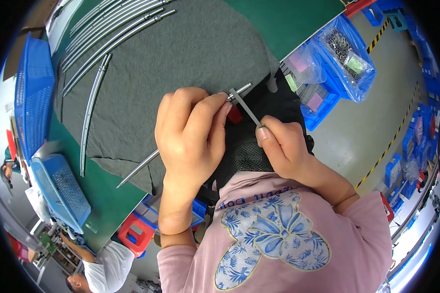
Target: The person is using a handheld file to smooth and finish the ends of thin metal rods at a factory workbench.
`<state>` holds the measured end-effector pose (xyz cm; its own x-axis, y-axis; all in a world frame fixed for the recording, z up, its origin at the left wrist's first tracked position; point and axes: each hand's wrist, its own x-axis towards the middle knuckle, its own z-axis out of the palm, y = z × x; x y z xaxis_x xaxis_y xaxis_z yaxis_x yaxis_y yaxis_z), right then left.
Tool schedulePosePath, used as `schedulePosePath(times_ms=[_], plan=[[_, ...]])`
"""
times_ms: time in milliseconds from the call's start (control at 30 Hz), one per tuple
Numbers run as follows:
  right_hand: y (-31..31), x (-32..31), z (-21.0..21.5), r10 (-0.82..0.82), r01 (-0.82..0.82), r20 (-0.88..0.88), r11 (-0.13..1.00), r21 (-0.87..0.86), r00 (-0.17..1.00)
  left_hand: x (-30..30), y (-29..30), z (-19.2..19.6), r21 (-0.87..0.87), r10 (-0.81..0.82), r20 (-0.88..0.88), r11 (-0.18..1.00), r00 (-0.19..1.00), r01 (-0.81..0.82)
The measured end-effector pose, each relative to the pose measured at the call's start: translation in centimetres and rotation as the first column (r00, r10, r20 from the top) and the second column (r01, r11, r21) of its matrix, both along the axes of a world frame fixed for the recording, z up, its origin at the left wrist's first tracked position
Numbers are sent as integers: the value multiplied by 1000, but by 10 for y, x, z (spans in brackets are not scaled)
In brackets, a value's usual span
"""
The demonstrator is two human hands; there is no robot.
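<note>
My left hand (190, 134) is closed round a slim shiny metal rod (139, 167), which slants from lower left to upper right. The rod's upper end pokes out past the fingertips. Between thumb and fingers, my right hand (284, 146) pinches a narrow flat grey strip (248, 109), perhaps a file. The strip's far end lies across the rod, close to the left fingertips. Under and beyond my hands spreads a dark grey cloth (195, 49). Several curved metal rods (117, 36) rest at its far left, with more slender rods (94, 107) lying nearer.
The cloth covers part of a green table (300, 22). Blue plastic baskets (36, 93) stand along the left. Blue bins (320, 115) hold bagged metal parts to the right. A red stool (136, 234) and another person (110, 266) are at lower left.
</note>
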<state>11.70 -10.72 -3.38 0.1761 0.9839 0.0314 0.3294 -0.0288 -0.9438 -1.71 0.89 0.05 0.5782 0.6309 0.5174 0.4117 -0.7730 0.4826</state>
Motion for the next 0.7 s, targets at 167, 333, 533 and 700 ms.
schedulePosePath(times_ms=[167, 333, 533, 700], plan=[[14, -5, 19, 32, -42, -75, 991, -127, 997, 1, -1, 0, -90, 8, 69, 996, 998, -2], [29, -2, 20, 8, -18, -87, 993, -117, 996, 3, 0, -2, -95, -6, 104, 995, 995, 16], [17, 9, 36, 54, -99, -173, 960, -261, 983, 1, -3, -1, -62, 5, 86, 998, 996, 1], [31, 7, 35, 61, -94, -152, 970, -223, 987, 4, -2, -2, -97, 10, 121, 995, 993, 1]])
